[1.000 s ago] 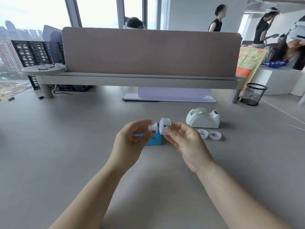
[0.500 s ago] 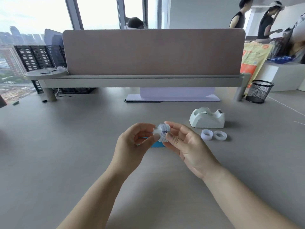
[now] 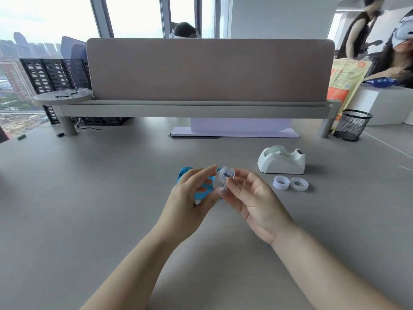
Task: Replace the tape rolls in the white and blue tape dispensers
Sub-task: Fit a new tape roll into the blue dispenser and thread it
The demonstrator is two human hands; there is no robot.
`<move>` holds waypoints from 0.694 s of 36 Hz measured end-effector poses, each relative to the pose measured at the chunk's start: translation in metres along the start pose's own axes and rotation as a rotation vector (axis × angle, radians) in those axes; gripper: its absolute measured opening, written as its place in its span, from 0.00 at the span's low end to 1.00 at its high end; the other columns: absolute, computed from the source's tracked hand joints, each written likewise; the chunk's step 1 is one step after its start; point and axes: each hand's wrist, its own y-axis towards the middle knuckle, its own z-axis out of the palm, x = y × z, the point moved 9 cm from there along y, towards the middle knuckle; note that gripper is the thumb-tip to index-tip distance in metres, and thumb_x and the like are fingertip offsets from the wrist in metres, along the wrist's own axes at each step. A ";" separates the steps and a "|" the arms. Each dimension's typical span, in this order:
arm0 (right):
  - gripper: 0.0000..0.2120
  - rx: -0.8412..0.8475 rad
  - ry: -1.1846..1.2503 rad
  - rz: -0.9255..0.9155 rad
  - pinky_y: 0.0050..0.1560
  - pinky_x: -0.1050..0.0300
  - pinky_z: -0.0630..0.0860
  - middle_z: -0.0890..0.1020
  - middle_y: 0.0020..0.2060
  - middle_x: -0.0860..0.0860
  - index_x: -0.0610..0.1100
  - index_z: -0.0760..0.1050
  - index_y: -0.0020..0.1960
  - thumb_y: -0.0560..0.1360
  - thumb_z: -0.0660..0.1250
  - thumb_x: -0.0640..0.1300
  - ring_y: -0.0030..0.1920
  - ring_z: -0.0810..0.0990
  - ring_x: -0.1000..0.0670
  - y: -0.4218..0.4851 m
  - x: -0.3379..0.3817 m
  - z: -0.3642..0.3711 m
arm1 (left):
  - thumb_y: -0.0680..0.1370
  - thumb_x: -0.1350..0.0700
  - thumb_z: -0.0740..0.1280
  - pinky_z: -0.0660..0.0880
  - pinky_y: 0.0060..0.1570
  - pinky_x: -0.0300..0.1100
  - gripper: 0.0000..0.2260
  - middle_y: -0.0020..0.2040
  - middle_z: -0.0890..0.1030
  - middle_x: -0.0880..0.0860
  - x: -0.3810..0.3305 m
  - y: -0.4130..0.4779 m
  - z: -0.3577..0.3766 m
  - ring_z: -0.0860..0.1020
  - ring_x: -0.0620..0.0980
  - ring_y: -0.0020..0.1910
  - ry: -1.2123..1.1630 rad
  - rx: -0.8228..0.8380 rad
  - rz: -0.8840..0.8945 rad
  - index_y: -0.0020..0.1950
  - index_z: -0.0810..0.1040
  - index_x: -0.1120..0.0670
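Both hands have closed in on the tape roll: left hand and right hand now pinch it together just above the blue dispenser, where a second ago the roll sat in the right fingers with a small white piece apart in the left. Looks like the hub's going into the roll. White dispenser is untouched, two loose rolls just in front of it.
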 end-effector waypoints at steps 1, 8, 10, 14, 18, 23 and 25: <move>0.23 -0.010 0.028 0.012 0.45 0.62 0.80 0.81 0.50 0.44 0.37 0.71 0.59 0.66 0.69 0.43 0.45 0.83 0.52 0.000 -0.001 0.001 | 0.71 0.48 0.69 0.73 0.53 0.29 0.22 0.57 0.72 0.36 -0.003 0.000 0.002 0.76 0.40 0.53 0.064 0.001 0.047 0.64 0.73 0.49; 0.26 -0.048 0.057 0.072 0.46 0.62 0.80 0.82 0.51 0.41 0.36 0.70 0.59 0.64 0.71 0.45 0.47 0.83 0.50 -0.002 -0.010 0.007 | 0.70 0.52 0.71 0.76 0.48 0.41 0.17 0.52 0.73 0.40 -0.009 0.002 -0.002 0.76 0.46 0.51 0.256 -0.182 0.101 0.58 0.76 0.48; 0.26 -0.057 0.004 0.068 0.50 0.62 0.80 0.82 0.51 0.43 0.37 0.71 0.57 0.63 0.72 0.46 0.48 0.82 0.51 -0.002 -0.011 0.005 | 0.70 0.53 0.70 0.78 0.45 0.47 0.15 0.50 0.76 0.44 -0.006 0.003 -0.005 0.78 0.49 0.48 0.258 -0.205 0.090 0.55 0.77 0.49; 0.22 -0.084 -0.218 0.011 0.52 0.60 0.80 0.83 0.47 0.47 0.40 0.76 0.53 0.64 0.72 0.50 0.47 0.83 0.53 -0.002 -0.003 -0.001 | 0.69 0.51 0.70 0.78 0.42 0.48 0.13 0.47 0.79 0.47 -0.002 0.003 -0.013 0.78 0.48 0.43 0.228 -0.220 0.070 0.52 0.80 0.51; 0.10 -0.150 -0.327 -0.098 0.50 0.59 0.80 0.85 0.43 0.49 0.46 0.82 0.47 0.68 0.70 0.48 0.45 0.82 0.52 -0.001 0.008 -0.009 | 0.68 0.54 0.75 0.80 0.39 0.48 0.13 0.45 0.81 0.48 -0.002 0.003 -0.018 0.78 0.49 0.41 0.198 -0.238 0.074 0.51 0.82 0.51; 0.04 -0.196 -0.348 -0.152 0.44 0.64 0.79 0.84 0.40 0.46 0.43 0.83 0.45 0.72 0.70 0.41 0.42 0.81 0.53 0.000 0.012 -0.013 | 0.68 0.55 0.76 0.80 0.38 0.50 0.12 0.46 0.82 0.51 0.000 0.002 -0.020 0.78 0.52 0.43 0.215 -0.252 0.086 0.50 0.82 0.52; 0.04 -0.215 -0.373 -0.161 0.41 0.65 0.78 0.84 0.37 0.46 0.42 0.82 0.44 0.72 0.70 0.40 0.39 0.80 0.53 0.000 0.013 -0.015 | 0.68 0.56 0.76 0.80 0.38 0.50 0.12 0.46 0.82 0.52 0.001 0.003 -0.020 0.78 0.53 0.44 0.222 -0.251 0.087 0.50 0.82 0.52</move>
